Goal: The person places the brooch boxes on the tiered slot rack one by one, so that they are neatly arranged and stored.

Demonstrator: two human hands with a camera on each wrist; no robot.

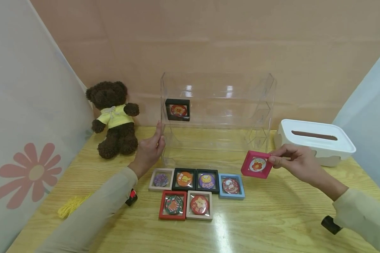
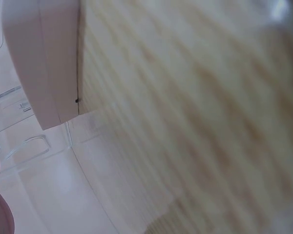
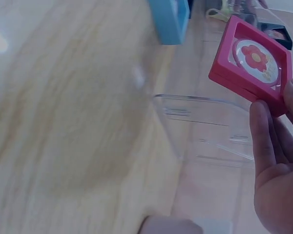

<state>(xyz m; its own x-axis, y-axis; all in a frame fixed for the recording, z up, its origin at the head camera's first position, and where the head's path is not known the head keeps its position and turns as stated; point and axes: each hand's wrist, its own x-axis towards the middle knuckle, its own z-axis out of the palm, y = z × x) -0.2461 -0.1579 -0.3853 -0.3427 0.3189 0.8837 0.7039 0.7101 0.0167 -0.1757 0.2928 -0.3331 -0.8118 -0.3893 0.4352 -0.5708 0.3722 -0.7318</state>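
Observation:
In the head view my right hand (image 1: 299, 163) pinches a pink square display frame (image 1: 246, 170) by its right side, thumb and fingers at the edge. The round badge inside carries a red flower. The right wrist view shows the same pink frame (image 3: 226, 61) tilted above the fingers. My left hand (image 1: 149, 151) is at the left side of a clear acrylic tiered rack (image 1: 215, 123), index finger pointing up along the side panel. Whether it presses firmly is unclear. A black frame (image 1: 177, 118) with a red badge stands on the rack, at its left end.
Several framed badges lie before the rack, including a light blue frame (image 1: 232, 195) and a red frame (image 1: 172, 216). A white tissue box (image 1: 316, 140) stands right, a brown teddy bear (image 1: 114, 119) left. Yellow cord (image 1: 71, 206) lies near the left forearm.

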